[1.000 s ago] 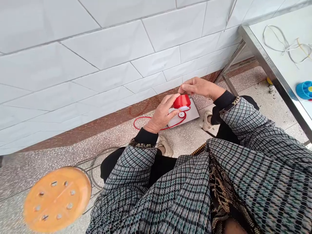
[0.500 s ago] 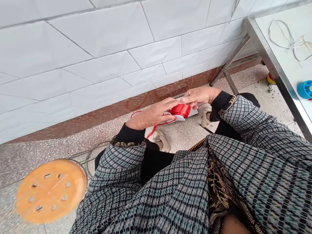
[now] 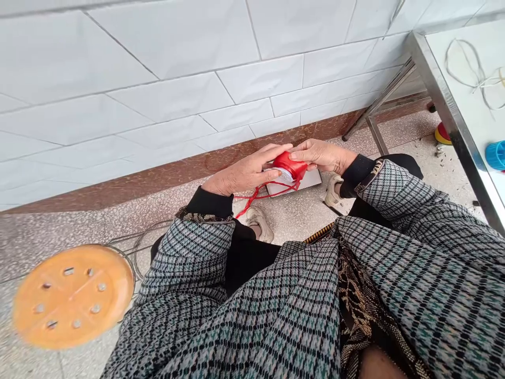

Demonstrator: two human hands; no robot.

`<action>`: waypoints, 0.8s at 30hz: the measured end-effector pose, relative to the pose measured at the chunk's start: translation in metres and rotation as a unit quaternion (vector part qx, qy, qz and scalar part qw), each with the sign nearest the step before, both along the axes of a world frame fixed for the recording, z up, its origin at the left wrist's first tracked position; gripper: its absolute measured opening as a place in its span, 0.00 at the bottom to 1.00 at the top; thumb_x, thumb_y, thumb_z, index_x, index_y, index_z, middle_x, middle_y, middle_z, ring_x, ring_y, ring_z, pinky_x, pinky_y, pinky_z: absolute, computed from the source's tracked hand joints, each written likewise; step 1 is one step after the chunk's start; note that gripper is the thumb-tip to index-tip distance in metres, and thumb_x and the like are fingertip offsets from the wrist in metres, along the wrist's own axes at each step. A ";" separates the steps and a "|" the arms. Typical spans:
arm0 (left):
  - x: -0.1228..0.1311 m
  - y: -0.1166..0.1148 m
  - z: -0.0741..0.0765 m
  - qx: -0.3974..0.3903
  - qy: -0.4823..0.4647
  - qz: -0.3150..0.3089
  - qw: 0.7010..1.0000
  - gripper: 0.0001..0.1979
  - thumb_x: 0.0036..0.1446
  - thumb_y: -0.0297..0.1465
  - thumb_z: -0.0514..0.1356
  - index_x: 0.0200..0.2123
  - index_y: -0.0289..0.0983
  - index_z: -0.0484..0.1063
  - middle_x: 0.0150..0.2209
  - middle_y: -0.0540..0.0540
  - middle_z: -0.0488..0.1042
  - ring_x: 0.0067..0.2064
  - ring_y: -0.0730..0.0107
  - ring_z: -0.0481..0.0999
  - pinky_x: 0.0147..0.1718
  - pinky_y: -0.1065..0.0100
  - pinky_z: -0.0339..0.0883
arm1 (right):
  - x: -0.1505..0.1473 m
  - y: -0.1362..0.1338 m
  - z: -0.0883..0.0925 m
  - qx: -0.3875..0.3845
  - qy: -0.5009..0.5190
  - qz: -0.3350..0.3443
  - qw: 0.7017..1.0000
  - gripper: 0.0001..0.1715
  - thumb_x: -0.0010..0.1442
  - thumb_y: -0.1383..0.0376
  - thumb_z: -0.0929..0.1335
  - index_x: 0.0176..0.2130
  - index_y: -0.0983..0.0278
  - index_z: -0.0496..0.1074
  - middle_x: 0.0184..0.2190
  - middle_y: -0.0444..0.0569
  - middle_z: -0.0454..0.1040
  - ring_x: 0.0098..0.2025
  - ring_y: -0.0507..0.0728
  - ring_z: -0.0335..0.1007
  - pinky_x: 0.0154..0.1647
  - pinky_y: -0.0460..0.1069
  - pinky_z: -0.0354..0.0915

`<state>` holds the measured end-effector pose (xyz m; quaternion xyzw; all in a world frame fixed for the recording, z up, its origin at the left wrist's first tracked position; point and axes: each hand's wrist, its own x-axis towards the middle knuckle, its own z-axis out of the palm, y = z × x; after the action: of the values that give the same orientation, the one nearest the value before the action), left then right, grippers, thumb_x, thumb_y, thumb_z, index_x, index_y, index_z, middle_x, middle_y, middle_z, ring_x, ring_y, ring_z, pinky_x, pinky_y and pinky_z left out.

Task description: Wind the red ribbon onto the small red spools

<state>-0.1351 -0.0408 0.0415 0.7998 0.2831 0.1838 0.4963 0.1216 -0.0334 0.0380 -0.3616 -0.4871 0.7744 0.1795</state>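
Between my two hands is a spool of red ribbon point(image 3: 291, 163) with a white end face turned toward the lower left. My left hand point(image 3: 252, 167) grips its left side, fingers over the top and thumb near the white face. On the right, my right hand point(image 3: 321, 155) pinches the red ribbon at the spool's edge, thumb on top. Loose red strands point(image 3: 252, 200) hang from the spool and trail left below my left hand. Under the spool, a white flat box point(image 3: 310, 181) lies on the floor, partly covered by my hands.
An orange round disc with holes point(image 3: 74, 297) lies at lower left, beside coiled grey wire point(image 3: 138, 252). A metal-edged table point(image 3: 453, 116) stands at right, carrying white wire point(image 3: 479, 79) and a blue plastic piece point(image 3: 495, 155). The tiled wall point(image 3: 177, 47) rises ahead.
The spool has tilted, and its white face shows more. Red ribbon now drapes across its front and right side. My right hand has shifted onto the ribbon. The view has moved slightly.
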 end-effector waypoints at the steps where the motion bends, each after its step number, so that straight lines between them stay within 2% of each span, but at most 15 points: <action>1: 0.002 -0.002 -0.003 -0.030 -0.018 0.030 0.999 0.43 0.61 0.57 0.67 0.73 0.45 0.67 0.73 0.37 0.68 0.73 0.41 0.67 0.74 0.43 0.64 | -0.001 0.001 -0.001 0.014 0.000 -0.023 1.000 0.37 0.47 0.37 0.83 0.33 0.66 0.77 0.19 0.35 0.63 0.21 0.44 0.47 0.20 0.42 0.45; 3: 0.009 -0.008 -0.009 -0.105 -0.062 0.108 0.987 0.45 0.61 0.61 0.66 0.74 0.46 0.65 0.75 0.37 0.65 0.74 0.39 0.67 0.70 0.42 0.70 | -0.005 0.002 -0.004 0.063 -0.006 -0.078 0.995 0.35 0.53 0.37 0.81 0.32 0.65 0.76 0.22 0.37 0.64 0.23 0.45 0.49 0.21 0.43 0.47; 5: 0.021 -0.017 -0.015 -0.183 -0.111 0.193 0.958 0.43 0.65 0.63 0.59 0.74 0.48 0.63 0.76 0.37 0.64 0.73 0.39 0.69 0.63 0.41 0.77 | -0.011 0.002 -0.008 0.136 -0.032 -0.125 0.982 0.32 0.58 0.40 0.79 0.29 0.64 0.73 0.27 0.40 0.66 0.25 0.46 0.52 0.24 0.45 0.52; 7: 0.033 -0.025 -0.022 -0.243 -0.154 0.251 0.924 0.40 0.67 0.64 0.54 0.72 0.49 0.63 0.75 0.37 0.65 0.70 0.42 0.73 0.58 0.40 0.81 | -0.018 -0.001 -0.011 0.220 -0.070 -0.156 0.960 0.30 0.61 0.45 0.78 0.25 0.64 0.72 0.30 0.42 0.68 0.30 0.48 0.58 0.30 0.46 0.59; 9: 0.044 -0.029 -0.027 -0.283 -0.183 0.274 0.901 0.38 0.67 0.64 0.55 0.69 0.47 0.65 0.70 0.36 0.70 0.64 0.45 0.79 0.55 0.41 0.83 | -0.025 -0.006 -0.011 0.279 -0.107 -0.179 0.937 0.29 0.65 0.50 0.77 0.23 0.64 0.70 0.31 0.44 0.67 0.35 0.51 0.63 0.40 0.48 0.63; 12: 0.052 -0.028 -0.033 -0.286 -0.211 0.280 0.892 0.36 0.65 0.63 0.60 0.62 0.43 0.69 0.63 0.35 0.76 0.59 0.50 0.83 0.54 0.47 0.83 | -0.032 -0.013 -0.007 0.299 -0.139 -0.201 0.922 0.26 0.68 0.54 0.75 0.23 0.62 0.70 0.32 0.46 0.69 0.41 0.54 0.66 0.50 0.50 0.65; 15: 0.051 -0.022 -0.042 -0.219 -0.217 0.294 0.905 0.33 0.65 0.62 0.60 0.57 0.41 0.72 0.60 0.35 0.79 0.58 0.55 0.82 0.55 0.53 0.82 | -0.034 -0.017 -0.003 0.280 -0.127 -0.203 0.930 0.27 0.66 0.49 0.76 0.25 0.62 0.72 0.34 0.46 0.70 0.42 0.55 0.66 0.48 0.49 0.66; 17: 0.048 -0.018 -0.047 -0.151 -0.195 0.309 0.918 0.33 0.67 0.62 0.57 0.56 0.40 0.72 0.57 0.36 0.79 0.58 0.57 0.81 0.56 0.56 0.80 | -0.033 -0.016 -0.003 0.236 -0.105 -0.193 0.947 0.31 0.63 0.43 0.77 0.25 0.62 0.72 0.32 0.45 0.68 0.36 0.52 0.64 0.37 0.47 0.64; 20: 0.041 -0.014 -0.052 -0.054 -0.125 0.313 0.940 0.35 0.66 0.60 0.59 0.60 0.38 0.70 0.59 0.35 0.79 0.60 0.54 0.79 0.62 0.54 0.75 | -0.029 -0.013 -0.002 0.100 -0.059 -0.165 0.979 0.35 0.61 0.35 0.76 0.29 0.61 0.69 0.25 0.39 0.60 0.24 0.49 0.51 0.22 0.47 0.53; 22: 0.038 -0.013 -0.052 -0.012 -0.077 0.303 0.950 0.36 0.64 0.55 0.63 0.64 0.36 0.67 0.62 0.33 0.77 0.63 0.51 0.77 0.65 0.52 0.72 | -0.027 -0.010 0.001 0.006 -0.030 -0.157 0.987 0.35 0.62 0.34 0.74 0.32 0.60 0.67 0.22 0.37 0.58 0.22 0.48 0.44 0.19 0.47 0.49; 24: 0.038 -0.013 -0.050 0.013 -0.049 0.293 0.955 0.37 0.63 0.49 0.66 0.67 0.36 0.64 0.66 0.33 0.74 0.65 0.48 0.75 0.68 0.50 0.69 | -0.025 -0.008 0.003 -0.068 -0.016 -0.159 0.985 0.33 0.63 0.36 0.75 0.35 0.60 0.67 0.23 0.37 0.61 0.21 0.48 0.41 0.18 0.47 0.47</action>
<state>-0.0974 -0.0538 -0.0085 0.6783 0.4781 0.3637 0.4232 0.0968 -0.0410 0.0407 -0.4583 -0.3721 0.7616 0.2673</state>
